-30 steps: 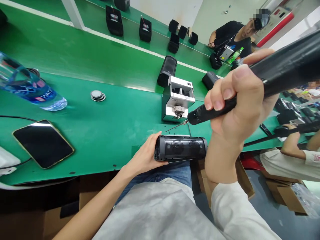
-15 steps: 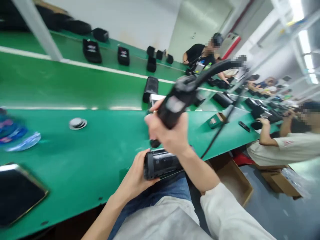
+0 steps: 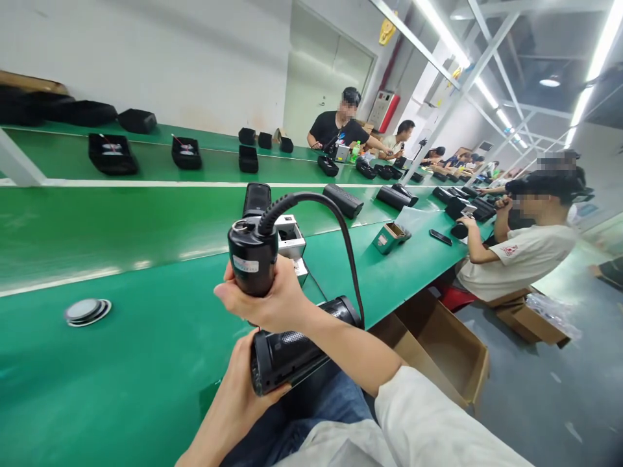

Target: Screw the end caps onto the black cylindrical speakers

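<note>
At lower centre of the frame, we see both hands full: the left hand (image 3: 242,375) grips one end of a black cylindrical speaker with perforated mesh (image 3: 285,355) at the edge of the green surface (image 3: 156,363); the right hand (image 3: 275,303) clasps a black corded power tool (image 3: 253,259) above it. We judge a loosened left grip could let the tool skid, or its ribbed black cable (image 3: 351,259) could snag. The right hand hides the tool's tip; the right forearm (image 3: 350,350) covers part of the speaker.
</note>
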Demonstrator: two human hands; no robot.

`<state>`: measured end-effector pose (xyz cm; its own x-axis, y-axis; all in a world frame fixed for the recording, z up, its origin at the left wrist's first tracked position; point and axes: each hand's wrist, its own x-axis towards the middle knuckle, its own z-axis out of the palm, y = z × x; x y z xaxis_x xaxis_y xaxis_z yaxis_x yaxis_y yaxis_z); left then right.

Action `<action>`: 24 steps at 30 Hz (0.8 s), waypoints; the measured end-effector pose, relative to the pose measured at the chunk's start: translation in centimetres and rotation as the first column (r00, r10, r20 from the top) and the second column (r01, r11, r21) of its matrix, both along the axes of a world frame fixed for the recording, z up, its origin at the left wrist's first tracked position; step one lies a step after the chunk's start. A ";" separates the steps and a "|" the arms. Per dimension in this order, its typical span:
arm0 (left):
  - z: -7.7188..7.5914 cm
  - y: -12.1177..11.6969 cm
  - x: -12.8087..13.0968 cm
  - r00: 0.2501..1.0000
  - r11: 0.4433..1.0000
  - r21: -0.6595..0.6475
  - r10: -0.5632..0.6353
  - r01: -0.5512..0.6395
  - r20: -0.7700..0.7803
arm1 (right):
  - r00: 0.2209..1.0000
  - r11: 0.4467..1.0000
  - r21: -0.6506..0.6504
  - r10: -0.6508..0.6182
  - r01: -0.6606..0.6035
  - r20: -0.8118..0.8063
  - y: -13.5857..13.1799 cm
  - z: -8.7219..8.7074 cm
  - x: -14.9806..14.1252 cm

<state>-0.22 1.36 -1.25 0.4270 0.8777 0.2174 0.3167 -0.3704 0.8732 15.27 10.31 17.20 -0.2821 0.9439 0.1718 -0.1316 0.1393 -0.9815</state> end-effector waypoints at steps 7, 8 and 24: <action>1.3 -0.4 0.4 1.000 1.000 -0.009 -0.008 0.008 0.000 | 0.986 0.979 0.158 -0.113 0.132 -0.123 -2.9 1.4 -0.8; 1.4 -0.5 0.4 1.000 1.000 -0.012 -0.010 0.010 -0.006 | 0.986 0.977 0.177 -0.101 0.123 -0.129 -3.2 1.6 -0.9; 1.6 -0.9 0.0 0.995 0.999 0.019 -0.024 0.026 -0.099 | 0.849 0.587 0.629 -0.463 0.509 -0.254 4.5 4.5 6.1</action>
<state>-0.24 0.49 0.30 0.4688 0.8624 0.1910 0.3915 -0.3967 0.8303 21.41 14.84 21.67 0.2165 0.5710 0.7919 0.0990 0.7941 -0.5997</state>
